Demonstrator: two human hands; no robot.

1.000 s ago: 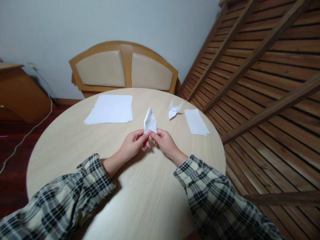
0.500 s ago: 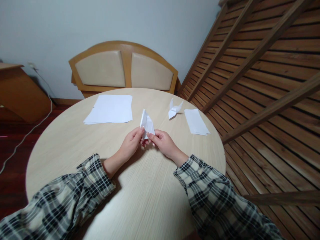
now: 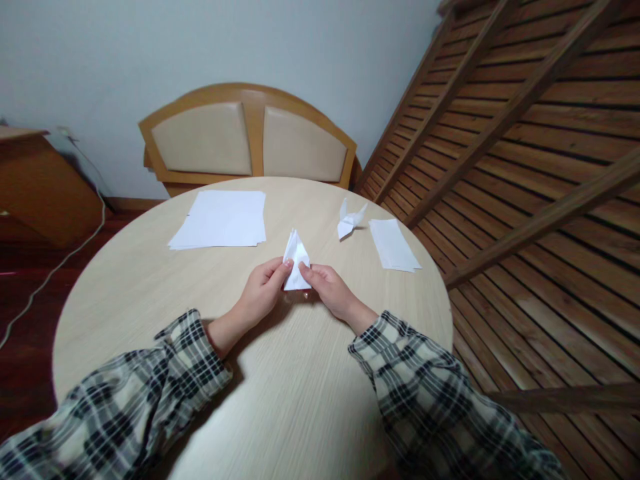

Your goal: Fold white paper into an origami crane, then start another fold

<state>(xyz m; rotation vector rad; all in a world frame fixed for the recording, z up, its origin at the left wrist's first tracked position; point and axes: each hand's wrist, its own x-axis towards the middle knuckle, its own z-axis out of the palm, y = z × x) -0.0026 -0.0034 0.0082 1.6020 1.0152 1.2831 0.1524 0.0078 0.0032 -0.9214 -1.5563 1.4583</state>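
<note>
A small folded white paper piece [image 3: 296, 257] with a pointed top is pinched between both hands over the middle of a round light-wood table [image 3: 280, 387]. My left hand [image 3: 263, 290] grips its left lower edge with thumb and fingertips. My right hand [image 3: 327, 288] pinches its right lower edge the same way. Both sleeves are plaid.
A stack of white sheets [image 3: 220, 219] lies at the far left of the table. A finished folded paper figure [image 3: 349, 220] and a narrow pile of paper [image 3: 395, 245] lie at the far right. A padded wooden chair back [image 3: 247, 137] stands behind the table, and slatted wood [image 3: 525, 133] rises on the right.
The folded paper has been lowered and turned in my fingers; it now looks shorter and wider. My hands have stayed in about the same place.
</note>
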